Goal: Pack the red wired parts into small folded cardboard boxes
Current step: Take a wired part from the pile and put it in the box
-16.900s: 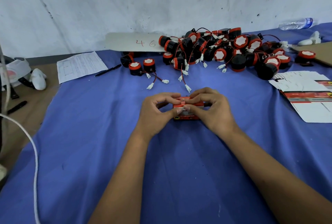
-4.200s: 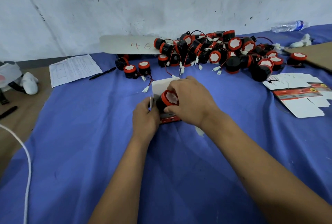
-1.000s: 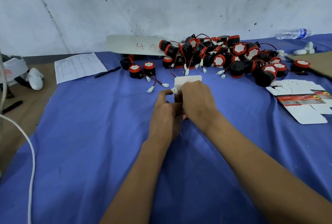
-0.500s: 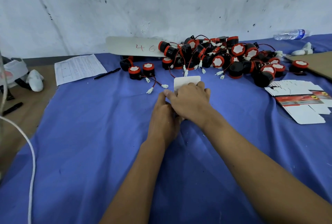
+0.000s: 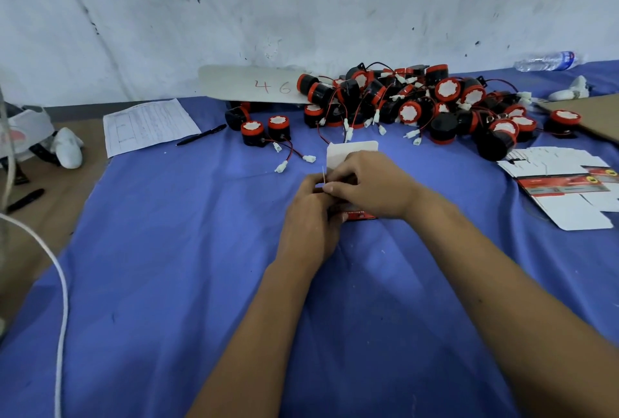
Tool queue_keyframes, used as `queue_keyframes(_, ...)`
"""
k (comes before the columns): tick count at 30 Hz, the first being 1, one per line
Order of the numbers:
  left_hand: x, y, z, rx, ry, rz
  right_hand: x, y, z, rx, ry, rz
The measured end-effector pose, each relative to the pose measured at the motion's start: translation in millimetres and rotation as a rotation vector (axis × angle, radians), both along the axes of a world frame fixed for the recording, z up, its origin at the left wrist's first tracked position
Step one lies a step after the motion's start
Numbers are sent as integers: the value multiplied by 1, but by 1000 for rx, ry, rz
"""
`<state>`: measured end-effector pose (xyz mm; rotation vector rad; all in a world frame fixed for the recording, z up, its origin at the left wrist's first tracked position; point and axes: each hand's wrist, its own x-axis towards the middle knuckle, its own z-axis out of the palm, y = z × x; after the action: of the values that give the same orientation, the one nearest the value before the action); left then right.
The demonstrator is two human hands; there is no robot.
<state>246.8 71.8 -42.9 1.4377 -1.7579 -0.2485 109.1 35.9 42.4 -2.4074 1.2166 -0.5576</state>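
A small cardboard box (image 5: 348, 154) with a red printed side stands on the blue cloth at the centre, its white top flap raised. My left hand (image 5: 310, 216) grips the box's left side. My right hand (image 5: 368, 183) curls over the box's open top, fingers on a side flap. The red wired part inside is hidden by my hands. A big heap of red-and-black wired parts (image 5: 418, 106) lies at the back, with two loose parts (image 5: 264, 129) left of it.
Flat unfolded boxes (image 5: 566, 186) are stacked at the right. A paper sheet (image 5: 147, 126) and a pen (image 5: 201, 135) lie at the back left, a white board marked 46 (image 5: 248, 84) leans on the wall, a water bottle (image 5: 549, 60) at far right.
Since a second ago my right hand has shifted over the box's top and now works a side flap. The left hand stays at the box's left side.
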Motion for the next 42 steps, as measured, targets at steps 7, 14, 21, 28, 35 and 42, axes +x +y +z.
queue_keyframes(7, 4, 5, 3, -48, -23, -100, -4, -2, -16, -93, -243, -127)
queue_keyframes(14, 12, 10, 15, -4, 262, -165, 1, 2, -24, -134, -263, -198)
queue_keyframes(21, 17, 12, 16, 183, 739, -177, 1, 6, -19, -132, -128, -64)
queue_keyframes(28, 9, 10, 14, 203, 714, -124, 1, 8, -19, -106, -115, -174)
queue_keyframes(35, 4, 8, 17, 199, 657, -57, 5, 10, -11, -156, 307, -38)
queue_keyframes(42, 1, 8, 17, 162, 651, 18, 0, 25, -11, -77, 310, 32)
